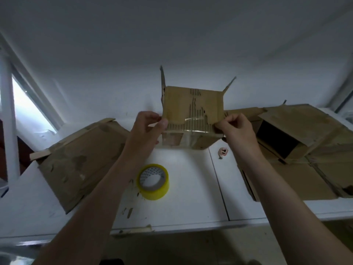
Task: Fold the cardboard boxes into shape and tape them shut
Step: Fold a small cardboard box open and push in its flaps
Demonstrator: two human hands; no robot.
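Observation:
A small worn cardboard box (193, 109) stands on the white table (191, 178) in the middle, its near flap raised and two side flaps sticking up. My left hand (148, 127) pinches the flap's lower left edge. At the lower right edge my right hand (236, 129) pinches the same flap. Old clear tape shines across the flap's base. A roll of yellow tape (152, 181) lies flat on the table in front of the box, between my forearms.
A larger closed cardboard box (80, 159) lies at the left. At the right an open box (298, 134) lies on its side on flattened cardboard (286, 178). A small white tag (223, 152) lies by the right wrist. A white wall stands behind.

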